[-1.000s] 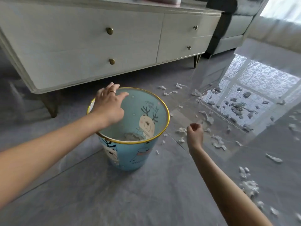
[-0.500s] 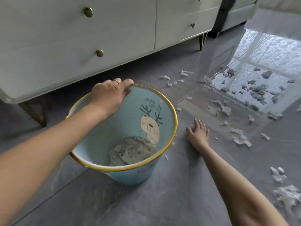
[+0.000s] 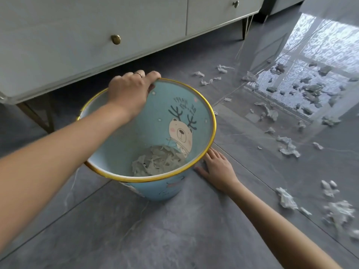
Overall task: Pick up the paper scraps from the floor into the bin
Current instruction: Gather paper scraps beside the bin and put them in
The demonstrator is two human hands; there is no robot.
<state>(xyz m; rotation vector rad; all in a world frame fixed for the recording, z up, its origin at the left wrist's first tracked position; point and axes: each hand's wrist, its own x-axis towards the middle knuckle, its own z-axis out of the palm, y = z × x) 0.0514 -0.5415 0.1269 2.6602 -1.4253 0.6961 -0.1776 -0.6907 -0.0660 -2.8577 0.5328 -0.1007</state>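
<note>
Between pickups: left hand (image 3: 130,94) grips the bin (image 3: 212,117) rim, right hand (image 3: 217,167) flat and empty on the floor (image 3: 174,230) beside it, nearby paper scraps (image 3: 287,149) next

The left hand (image 3: 129,94), before open above the bin (image 3: 155,190), now grips its far rim. The right hand (image 3: 217,168), before a raised fist, now lies flat just beside the bin.

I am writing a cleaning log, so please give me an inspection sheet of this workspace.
Surface: glossy grey tile floor, window reflection at right.
Job's things: blue bin, paper inside; paper scraps scattered on floor to its right.
Clutter: nothing seen.
Hands: left hand grips bin's far rim; right hand flat on floor beside bin.
Cables: nothing seen.
Surroundings: white cabinet with brass knobs behind bin.
</note>
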